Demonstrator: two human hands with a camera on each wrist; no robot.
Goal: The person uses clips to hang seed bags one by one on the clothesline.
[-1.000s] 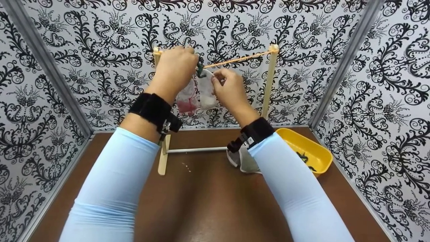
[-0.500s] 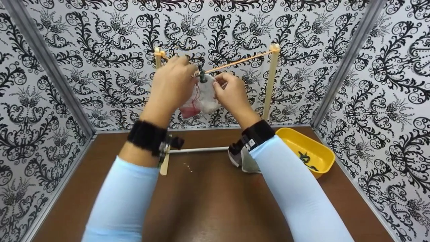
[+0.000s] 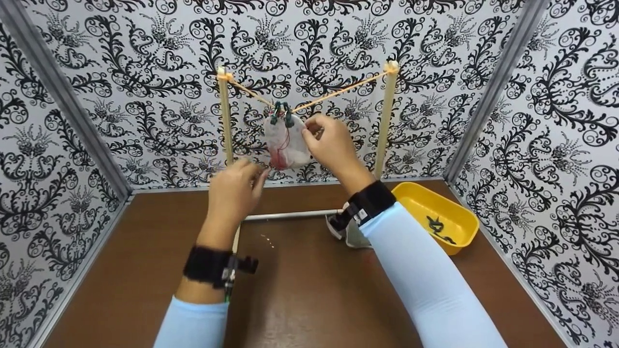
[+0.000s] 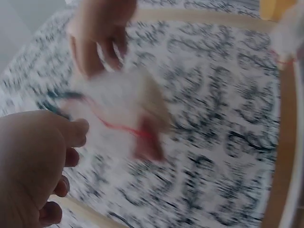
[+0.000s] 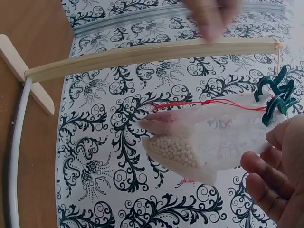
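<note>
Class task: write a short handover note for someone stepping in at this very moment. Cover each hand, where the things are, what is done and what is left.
Left hand: open, holding nothing, low in front of the left post of the wooden rack.
Right hand: fingertips on the right edge of the white pouch.
Pouch: hangs from the orange string, fixed by two green clips; the string sags under it.
Yellow tray: on the table at right, with more dark clips in it.
Done: pouch clipped up.
Left: probably just letting go with the right hand.
</note>
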